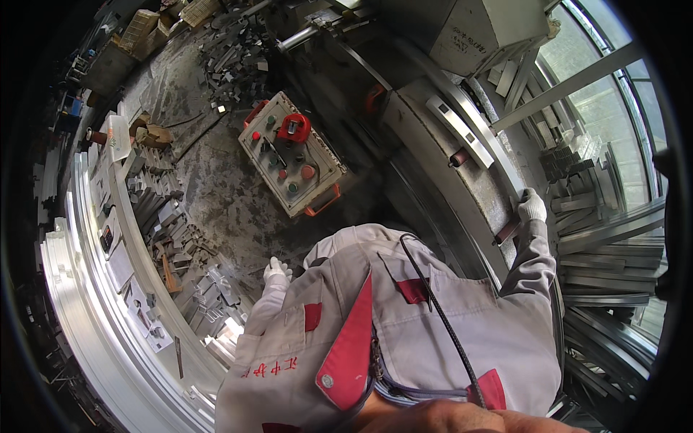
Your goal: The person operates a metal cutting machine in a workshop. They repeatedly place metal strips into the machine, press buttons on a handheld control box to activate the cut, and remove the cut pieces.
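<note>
Both my hands wear white gloves. At the right, my right hand is closed around a long pale metal bar running along the machine bed; the dark fingertips lie over its edge. Beside that bar, a short silver profile piece with small cut-outs lies on the machine bed. Two reddish-brown rollers sit there too, the upper roller near the profile and the lower roller close to my right hand. My left hand hangs low at my left side, fingers apart, holding nothing.
Ahead stands a beige control box with buttons and red handles, a red tape measure on top. Metal offcuts litter the floor. Long profiles are stacked at left; more bars lie at right below windows.
</note>
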Tool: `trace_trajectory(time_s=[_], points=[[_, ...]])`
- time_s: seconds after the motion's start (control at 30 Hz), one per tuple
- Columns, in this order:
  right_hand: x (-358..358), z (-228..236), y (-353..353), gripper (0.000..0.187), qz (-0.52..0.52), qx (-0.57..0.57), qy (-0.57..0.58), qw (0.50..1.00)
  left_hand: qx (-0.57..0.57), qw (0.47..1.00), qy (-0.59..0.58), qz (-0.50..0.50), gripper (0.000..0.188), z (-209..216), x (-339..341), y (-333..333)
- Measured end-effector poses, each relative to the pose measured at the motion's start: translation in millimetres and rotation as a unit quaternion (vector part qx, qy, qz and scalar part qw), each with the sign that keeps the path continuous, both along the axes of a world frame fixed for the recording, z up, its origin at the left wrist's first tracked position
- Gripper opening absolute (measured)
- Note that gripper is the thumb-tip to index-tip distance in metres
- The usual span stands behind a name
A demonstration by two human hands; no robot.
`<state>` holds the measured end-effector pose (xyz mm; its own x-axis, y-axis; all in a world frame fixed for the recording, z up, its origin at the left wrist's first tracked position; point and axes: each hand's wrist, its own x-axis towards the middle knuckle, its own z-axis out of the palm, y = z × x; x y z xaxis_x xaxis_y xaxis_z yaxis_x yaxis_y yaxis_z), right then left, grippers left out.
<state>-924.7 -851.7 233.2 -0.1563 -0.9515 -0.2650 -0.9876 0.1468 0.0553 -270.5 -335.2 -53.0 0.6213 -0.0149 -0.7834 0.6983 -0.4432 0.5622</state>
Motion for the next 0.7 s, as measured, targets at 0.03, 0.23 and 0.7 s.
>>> trace_trajectory(time_s=[0.03, 0.23, 0.7], points=[[-2, 3, 0, 0.046, -0.005, 0.015, 0.033, 0.999, 0.014, 1.000, -0.022, 0.015, 0.050, 2, -3, -6], [50, 45, -29, 0.062, 0.054, -0.034, 0.122, 0.990, 0.043, 0.999, -0.023, 0.011, 0.061, 20, 28, -62], [462, 40, -234, 0.068, 0.148, -0.016, -0.491, 0.858, 0.059, 0.919, -0.331, -0.205, 0.038, 134, 137, -315]])
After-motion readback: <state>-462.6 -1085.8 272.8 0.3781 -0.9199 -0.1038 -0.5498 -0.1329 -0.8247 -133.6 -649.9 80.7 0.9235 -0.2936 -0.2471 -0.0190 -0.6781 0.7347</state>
